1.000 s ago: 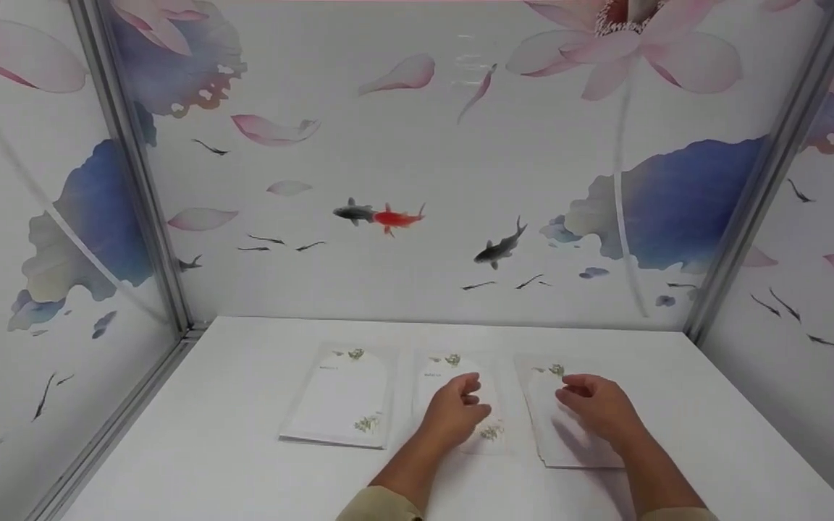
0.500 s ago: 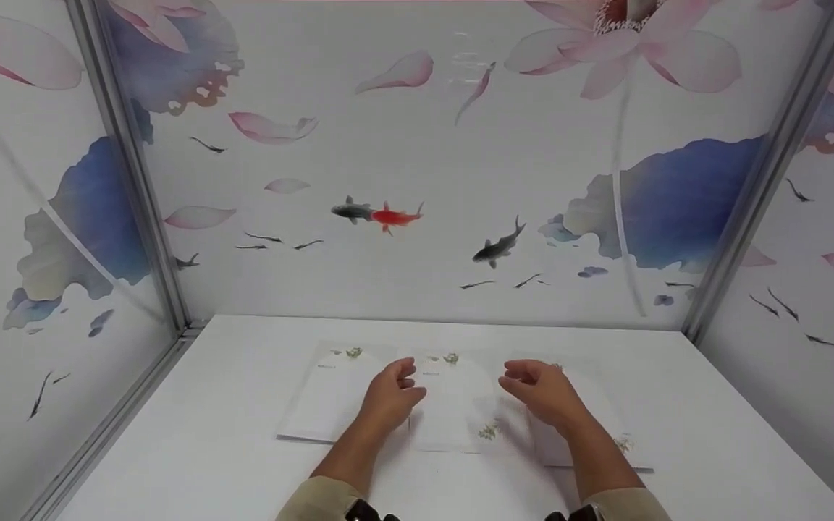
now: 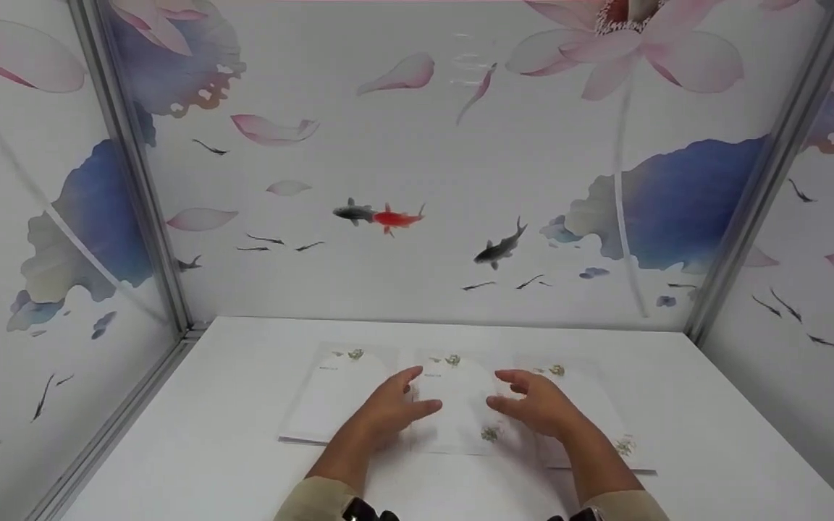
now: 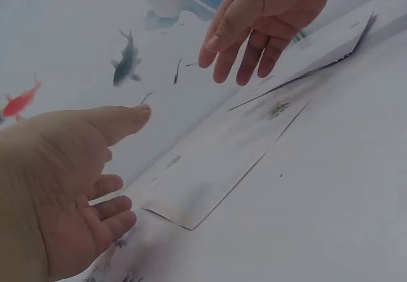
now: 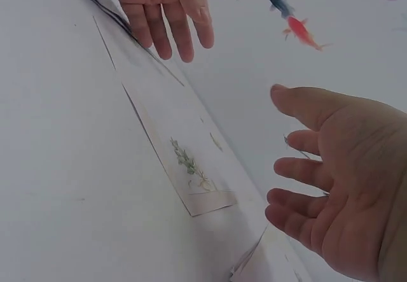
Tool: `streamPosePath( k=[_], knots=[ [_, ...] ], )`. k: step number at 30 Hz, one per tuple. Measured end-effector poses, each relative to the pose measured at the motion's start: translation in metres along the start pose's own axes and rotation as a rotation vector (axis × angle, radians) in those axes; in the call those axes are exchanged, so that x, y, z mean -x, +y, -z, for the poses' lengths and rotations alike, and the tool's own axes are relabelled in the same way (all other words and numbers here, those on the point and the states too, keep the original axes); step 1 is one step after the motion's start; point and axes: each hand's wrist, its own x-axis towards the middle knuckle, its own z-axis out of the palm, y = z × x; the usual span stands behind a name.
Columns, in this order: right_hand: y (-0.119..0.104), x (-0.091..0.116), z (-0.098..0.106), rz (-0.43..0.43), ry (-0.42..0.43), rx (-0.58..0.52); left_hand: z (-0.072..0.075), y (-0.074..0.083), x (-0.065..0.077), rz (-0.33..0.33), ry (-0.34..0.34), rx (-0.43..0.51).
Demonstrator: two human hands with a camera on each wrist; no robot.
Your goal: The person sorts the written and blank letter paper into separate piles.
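Three lots of white paper with green plant prints lie side by side on a white table. Over the gap between the left paper stack (image 3: 312,412) and the middle sheet (image 3: 453,409), my left hand (image 3: 394,407) hovers with fingers extended and thumb apart. My right hand (image 3: 538,407) is held likewise above the inner side of the right paper stack (image 3: 591,394). The palms face each other across the middle sheet, and neither hand holds anything. Both wrist views show the hands apart from the paper. Forearms and hands hide parts of the outer stacks.
The white table (image 3: 192,449) is bounded by a back panel (image 3: 417,289) and side panels printed with lotus flowers and fish. Grey metal posts (image 3: 138,174) stand at the back corners.
Both hands have shifted left from above the middle sheet and right stack. Since half a second ago, their fingers and thumbs have spread wider. The papers have stayed in place.
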Motion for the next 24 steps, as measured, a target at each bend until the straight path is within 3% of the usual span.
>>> streamPosePath(
  k=[6,11,14,18,24],
  knots=[
    [0.002,0.003,-0.005,0.000,-0.132,0.126,-0.006,0.000,-0.001,-0.053,-0.100,-0.286],
    [0.002,0.005,-0.010,-0.017,-0.198,0.198,-0.014,0.002,0.003,-0.052,-0.120,-0.489],
    [0.003,0.005,-0.012,-0.026,-0.209,0.225,-0.017,0.005,0.005,-0.046,-0.116,-0.567],
    [0.004,0.005,-0.012,-0.008,-0.205,0.234,-0.018,0.006,0.004,-0.093,-0.107,-0.642],
    [0.006,0.005,-0.012,-0.009,-0.187,0.195,-0.020,0.004,0.001,-0.117,-0.100,-0.677]
  ],
)
